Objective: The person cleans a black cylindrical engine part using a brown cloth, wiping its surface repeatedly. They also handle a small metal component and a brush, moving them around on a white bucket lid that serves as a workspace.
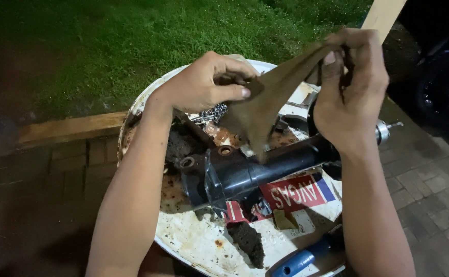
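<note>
My left hand (pixel 204 82) and my right hand (pixel 350 82) both pinch a dirty brown rag (pixel 265 105), stretched between them above a round white drum top (pixel 193 236). Under the rag lies a black shock absorber strut (pixel 250 172), its shiny rod end (pixel 383 131) sticking out to the right past my right wrist. The rag's lower corner hangs down just over the strut. A short chain (pixel 209 113) lies below my left hand.
The drum top is rusty and greasy, with a red and white sticker (pixel 296 192), a dark grimy lump (pixel 247 241) and a blue-handled tool (pixel 299 261). Brick paving (pixel 430 190) surrounds it. Grass (pixel 132 41) lies beyond a kerb. A wooden stick (pixel 383 13) rises at top right.
</note>
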